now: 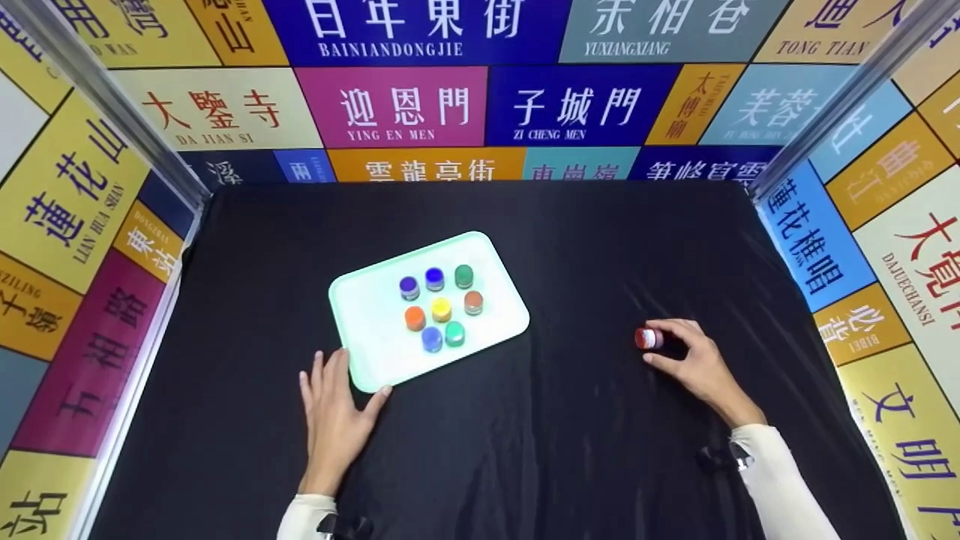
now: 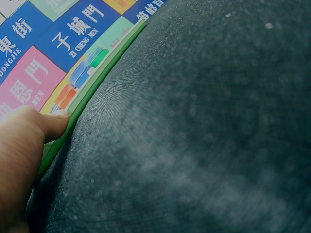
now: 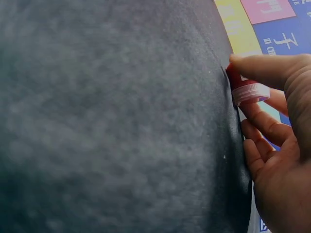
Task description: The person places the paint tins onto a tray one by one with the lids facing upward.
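My right hand (image 1: 694,360) pinches a small red paint jar (image 1: 646,338) between thumb and fingers, low over the black cloth at the right. In the right wrist view, the thumb lies on the red part of the jar (image 3: 237,77), with its clear lid pointing down. My left hand (image 1: 334,420) spans the near left corner of a pale green-rimmed tray (image 1: 375,364), its fingers straight along the left side. The left wrist view has the thumb (image 2: 57,121) at the green rim. Several paint jars, among them a yellow one (image 1: 441,309) and an orange one (image 1: 415,318), stand on the tray.
Black cloth (image 1: 570,450) covers the table. Panels with Chinese lettering (image 1: 409,105) wall in the back and both sides, and metal posts (image 1: 847,90) rise at the corners. The tray lies askew, left of centre.
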Demonstrator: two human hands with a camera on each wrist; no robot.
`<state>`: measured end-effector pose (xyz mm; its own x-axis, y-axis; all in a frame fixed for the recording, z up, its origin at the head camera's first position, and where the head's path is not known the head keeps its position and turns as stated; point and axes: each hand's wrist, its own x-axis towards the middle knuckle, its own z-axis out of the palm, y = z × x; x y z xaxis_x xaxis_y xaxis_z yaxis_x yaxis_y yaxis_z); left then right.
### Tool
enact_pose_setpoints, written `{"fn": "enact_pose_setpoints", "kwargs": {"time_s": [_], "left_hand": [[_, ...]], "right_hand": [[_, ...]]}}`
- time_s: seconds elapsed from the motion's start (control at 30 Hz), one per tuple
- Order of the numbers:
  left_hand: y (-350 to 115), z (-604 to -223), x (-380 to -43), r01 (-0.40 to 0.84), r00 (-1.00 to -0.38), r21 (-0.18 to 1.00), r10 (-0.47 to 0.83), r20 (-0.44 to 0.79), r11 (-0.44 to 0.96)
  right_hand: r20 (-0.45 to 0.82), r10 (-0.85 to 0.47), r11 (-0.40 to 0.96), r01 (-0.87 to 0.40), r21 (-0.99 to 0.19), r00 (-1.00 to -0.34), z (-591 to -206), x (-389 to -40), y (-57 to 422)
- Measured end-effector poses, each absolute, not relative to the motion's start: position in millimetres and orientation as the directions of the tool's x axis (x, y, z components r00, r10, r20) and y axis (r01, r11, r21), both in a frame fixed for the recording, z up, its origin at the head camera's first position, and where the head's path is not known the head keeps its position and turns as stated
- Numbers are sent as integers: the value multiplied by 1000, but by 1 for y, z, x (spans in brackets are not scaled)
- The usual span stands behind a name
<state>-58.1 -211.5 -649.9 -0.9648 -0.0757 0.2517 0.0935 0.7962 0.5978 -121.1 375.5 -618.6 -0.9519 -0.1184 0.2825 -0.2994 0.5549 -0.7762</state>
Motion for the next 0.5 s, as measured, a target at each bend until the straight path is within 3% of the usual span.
{"fn": "enact_pose_setpoints", "kwargs": {"time_s": [0.5], "left_hand": [[-211, -648, -58, 91, -967, 595, -71, 243, 799]], "right_hand": [[286, -51, 600, -258, -757, -957, -621, -122, 374]]}}
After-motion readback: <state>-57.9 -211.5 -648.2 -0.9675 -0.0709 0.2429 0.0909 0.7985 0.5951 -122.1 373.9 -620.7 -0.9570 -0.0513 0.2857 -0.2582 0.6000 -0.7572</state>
